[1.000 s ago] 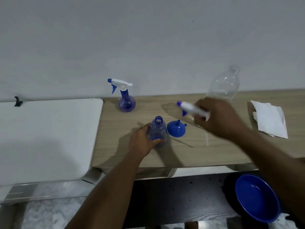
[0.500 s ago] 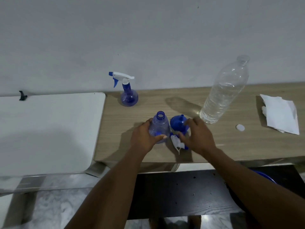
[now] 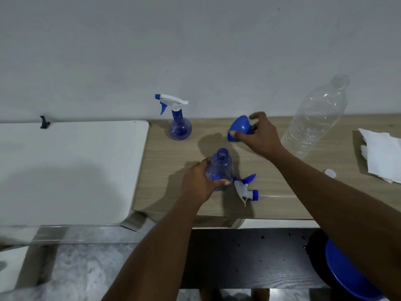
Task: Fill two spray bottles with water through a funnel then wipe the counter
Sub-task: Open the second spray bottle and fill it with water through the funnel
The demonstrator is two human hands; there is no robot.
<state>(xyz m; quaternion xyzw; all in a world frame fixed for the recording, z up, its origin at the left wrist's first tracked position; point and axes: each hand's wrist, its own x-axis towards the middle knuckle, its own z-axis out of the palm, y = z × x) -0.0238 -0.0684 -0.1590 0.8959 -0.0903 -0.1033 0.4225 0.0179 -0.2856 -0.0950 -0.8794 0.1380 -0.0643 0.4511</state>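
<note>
Filling has barely begun: the left hand [image 3: 200, 183] grips the uncapped spray bottle [image 3: 220, 168] on the table [image 3: 282, 183] (trigger head [image 3: 245, 187] beside it), the right hand [image 3: 260, 135] holds the funnel [image 3: 239, 128] above, and both bottles seemingly lack water.

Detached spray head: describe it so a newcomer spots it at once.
On the wooden counter, find the open spray bottle gripped by the left hand near the front edge. Right of it lies the spray head: white body, blue nozzle and collar, the only sprayer not screwed onto a bottle.
</note>
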